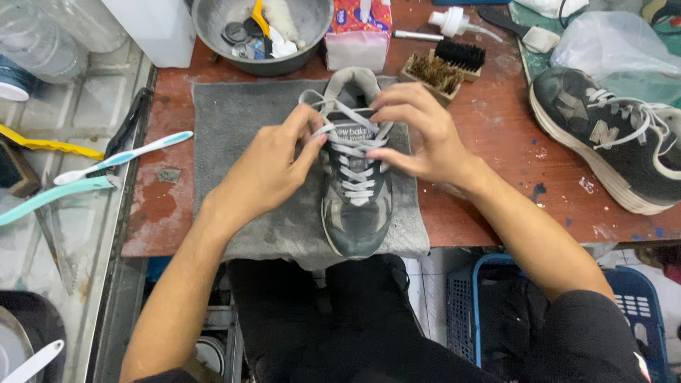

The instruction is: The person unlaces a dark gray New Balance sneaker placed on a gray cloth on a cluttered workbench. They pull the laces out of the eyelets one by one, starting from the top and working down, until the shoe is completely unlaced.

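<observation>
Both bare forearms reach forward from the near edge of the desk and converge over its middle, the left hand [273, 167] curled with thumb and forefinger pinched together, the right hand [418, 135] arched, fingers bent downward, its fingertips close to the left's.

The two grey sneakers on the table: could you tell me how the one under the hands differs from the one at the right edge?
The sneaker on the grey mat stands upright, toe toward the person; the second sneaker lies tilted on the bare red-brown tabletop, showing its side and pale sole. The left hand and right hand pinch the first one's laces; nobody touches the second. Both are grey with light grey laces, seemingly a pair.
</observation>
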